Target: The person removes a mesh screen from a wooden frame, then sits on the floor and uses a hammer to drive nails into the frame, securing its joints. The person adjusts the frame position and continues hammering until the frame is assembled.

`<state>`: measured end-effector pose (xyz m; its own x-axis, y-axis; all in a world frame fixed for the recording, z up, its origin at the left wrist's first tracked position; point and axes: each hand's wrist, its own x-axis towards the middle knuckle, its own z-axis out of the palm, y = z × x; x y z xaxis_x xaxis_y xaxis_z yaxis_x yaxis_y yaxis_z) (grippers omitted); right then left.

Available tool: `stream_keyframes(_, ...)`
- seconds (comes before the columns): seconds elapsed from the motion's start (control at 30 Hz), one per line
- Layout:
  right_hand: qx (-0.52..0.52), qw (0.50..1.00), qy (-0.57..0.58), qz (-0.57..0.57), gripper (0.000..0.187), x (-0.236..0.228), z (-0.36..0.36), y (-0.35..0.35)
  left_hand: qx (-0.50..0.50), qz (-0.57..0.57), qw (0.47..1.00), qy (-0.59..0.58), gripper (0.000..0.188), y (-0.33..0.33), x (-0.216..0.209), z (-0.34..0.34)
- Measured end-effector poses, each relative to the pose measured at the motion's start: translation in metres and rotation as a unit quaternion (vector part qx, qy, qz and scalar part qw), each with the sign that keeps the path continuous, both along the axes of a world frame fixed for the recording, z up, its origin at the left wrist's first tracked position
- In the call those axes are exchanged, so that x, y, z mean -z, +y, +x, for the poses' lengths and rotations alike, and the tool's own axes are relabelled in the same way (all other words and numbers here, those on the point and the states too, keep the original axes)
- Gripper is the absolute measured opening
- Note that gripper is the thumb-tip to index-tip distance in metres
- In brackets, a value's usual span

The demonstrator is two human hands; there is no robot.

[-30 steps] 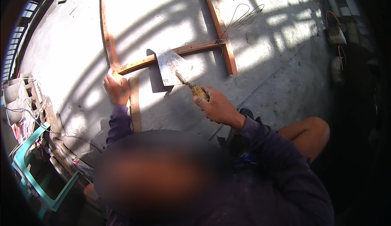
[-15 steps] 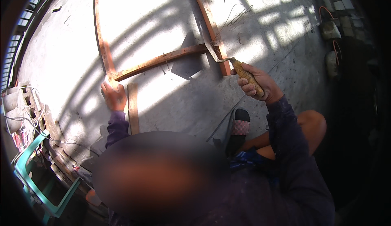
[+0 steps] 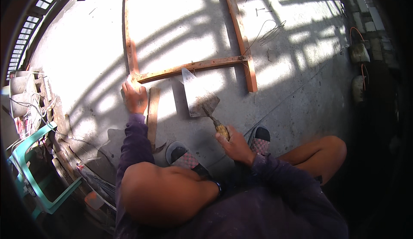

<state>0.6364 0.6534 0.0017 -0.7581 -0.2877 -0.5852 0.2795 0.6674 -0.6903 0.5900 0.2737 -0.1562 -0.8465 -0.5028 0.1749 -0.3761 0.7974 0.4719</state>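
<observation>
In my right hand point(image 3: 236, 146) is a pointed masonry trowel point(image 3: 197, 96), gripped by its worn yellowish handle. The flat blade is now face-on, its tip close to the crossbar point(image 3: 193, 65) of a wooden frame. I cannot tell whether the tip touches the wood. My left hand point(image 3: 136, 97) is closed around the near end of the frame's left rail point(image 3: 130, 49), at the corner with the crossbar. The right rail point(image 3: 241, 32) runs past the crossbar toward me. A short loose board point(image 3: 153, 114) lies beside my left hand.
Nails point(image 3: 260, 10) and a tangle of thin wire point(image 3: 271, 33) lie on the sunlit concrete floor point(image 3: 297, 71). Containers with orange handles point(image 3: 359, 51) stand at right. A green plastic chair point(image 3: 32, 170), hollow blocks and cables point(image 3: 32, 103) sit at left. My sandalled feet point(image 3: 185, 158) are close in.
My right hand has swung down and left, bringing the trowel from beside the right rail to below the crossbar, blade turned flat. My left hand keeps its hold. My head has moved back, uncovering my knee.
</observation>
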Motion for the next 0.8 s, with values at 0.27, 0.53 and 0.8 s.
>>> stream_keyframes(0.27, -0.07, 0.983, -0.094, 0.144, 0.049, 0.011, 0.021, 0.065, -0.029, 0.072, 0.993, 0.091, 0.058, 0.013, -0.036, 0.012)
stream_keyframes(0.53, -0.239, 0.946, 0.13, 0.176, 0.045, 0.004, -0.006, 0.019, 0.022, -0.137, 0.969, -0.204, 0.051, 0.092, -0.08, 0.09)
stream_keyframes(0.8, -0.132, 0.987, 0.059, -0.066, 0.036, 0.002, -0.034, -0.047, 0.053, -0.217, 0.935, -0.274, 0.033, 0.093, -0.061, 0.083)
